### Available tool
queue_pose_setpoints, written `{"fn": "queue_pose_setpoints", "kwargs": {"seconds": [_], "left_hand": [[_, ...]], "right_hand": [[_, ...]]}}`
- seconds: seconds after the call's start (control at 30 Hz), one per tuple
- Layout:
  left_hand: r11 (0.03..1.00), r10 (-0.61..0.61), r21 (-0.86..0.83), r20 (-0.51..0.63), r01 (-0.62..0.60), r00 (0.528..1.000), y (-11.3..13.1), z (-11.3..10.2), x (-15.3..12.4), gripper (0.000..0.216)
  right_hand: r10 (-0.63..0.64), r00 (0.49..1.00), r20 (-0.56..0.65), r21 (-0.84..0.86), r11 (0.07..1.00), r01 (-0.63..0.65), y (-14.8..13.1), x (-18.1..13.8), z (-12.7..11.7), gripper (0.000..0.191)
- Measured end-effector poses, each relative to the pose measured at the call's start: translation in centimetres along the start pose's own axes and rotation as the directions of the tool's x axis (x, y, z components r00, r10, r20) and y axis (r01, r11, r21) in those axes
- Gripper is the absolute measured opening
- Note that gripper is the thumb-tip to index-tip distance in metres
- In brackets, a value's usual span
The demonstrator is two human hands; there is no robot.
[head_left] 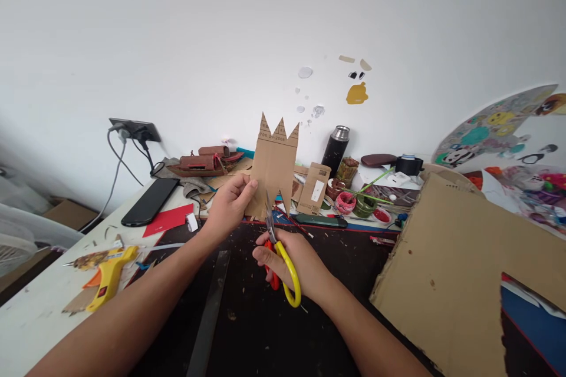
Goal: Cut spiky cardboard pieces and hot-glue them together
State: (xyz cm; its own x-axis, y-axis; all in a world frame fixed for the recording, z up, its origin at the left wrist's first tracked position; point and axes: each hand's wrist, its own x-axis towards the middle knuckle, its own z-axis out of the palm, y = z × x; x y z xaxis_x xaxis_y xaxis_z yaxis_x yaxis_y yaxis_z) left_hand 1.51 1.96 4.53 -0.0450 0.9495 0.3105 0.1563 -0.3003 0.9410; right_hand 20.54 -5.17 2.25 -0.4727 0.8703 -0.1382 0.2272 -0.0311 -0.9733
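Note:
My left hand (230,203) pinches the left edge of a brown cardboard piece (275,165) with three pointed tips on top, holding it upright above the dark cutting mat (265,318). My right hand (296,265) grips scissors with yellow and red handles (283,265). Their blades (269,215) point up and meet the lower edge of the cardboard piece.
A large cardboard sheet (451,271) lies at the right. A yellow glue gun (108,274), a metal ruler (210,312), a black phone (150,200) and red paper (168,221) lie left. A model boat (203,162), a flask (336,150) and paint pots (354,200) stand at the back.

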Motion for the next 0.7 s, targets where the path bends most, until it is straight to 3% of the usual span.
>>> {"fn": "queue_pose_setpoints", "kwargs": {"seconds": [0.27, 0.5, 0.7], "left_hand": [[1.000, -0.003, 0.028, 0.000, 0.003, 1.000, 0.3, 0.2, -0.3, 0.040], [0.999, -0.010, -0.038, -0.039, 0.008, 0.999, 1.5, 0.3, -0.4, 0.040], [1.000, 0.023, 0.017, -0.042, -0.023, 0.999, 1.6, 0.3, -0.4, 0.042]], "right_hand": [[0.030, 0.999, -0.045, 0.000, 1.000, -0.030, -0.1, 0.0, 0.7, 0.040], [0.015, 0.998, -0.068, -0.051, 0.999, -0.018, -0.4, -0.1, 0.6, 0.038], [0.014, 0.997, -0.073, -0.050, 0.999, -0.017, -0.1, 0.0, 0.6, 0.038]]}}
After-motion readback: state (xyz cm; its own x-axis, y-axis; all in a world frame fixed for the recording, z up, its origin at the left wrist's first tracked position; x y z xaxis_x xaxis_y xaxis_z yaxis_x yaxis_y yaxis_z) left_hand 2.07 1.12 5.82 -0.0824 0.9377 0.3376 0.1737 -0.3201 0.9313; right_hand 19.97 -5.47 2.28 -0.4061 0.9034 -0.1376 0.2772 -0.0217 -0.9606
